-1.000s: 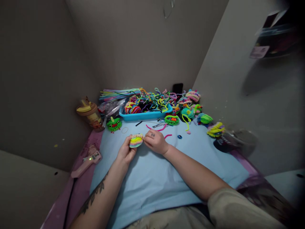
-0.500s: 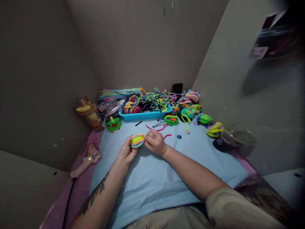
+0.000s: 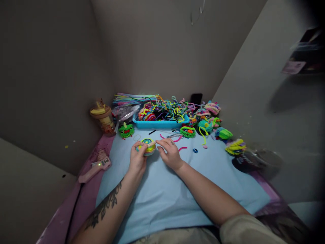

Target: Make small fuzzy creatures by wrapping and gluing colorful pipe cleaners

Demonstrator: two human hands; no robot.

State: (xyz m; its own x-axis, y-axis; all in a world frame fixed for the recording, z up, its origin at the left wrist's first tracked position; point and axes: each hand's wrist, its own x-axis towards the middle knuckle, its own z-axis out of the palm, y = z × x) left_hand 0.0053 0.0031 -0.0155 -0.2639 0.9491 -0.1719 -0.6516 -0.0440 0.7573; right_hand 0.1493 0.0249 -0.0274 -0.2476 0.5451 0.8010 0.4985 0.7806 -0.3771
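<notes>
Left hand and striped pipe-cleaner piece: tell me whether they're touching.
Touching. The head view shows the left hand gripping the striped pipe-cleaner piece at its left side, with the thumb lying over it.

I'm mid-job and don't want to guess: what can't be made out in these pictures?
All in the head view:
Rainbow piece, gripped part: hidden by the left hand.
Right fingers: too small to tell whether they touch it.
Blue tray, floor: covered by coloured strands.
Black cord, far end: cut off by bottom edge.
Wall pouch, contents: blurred.
</notes>
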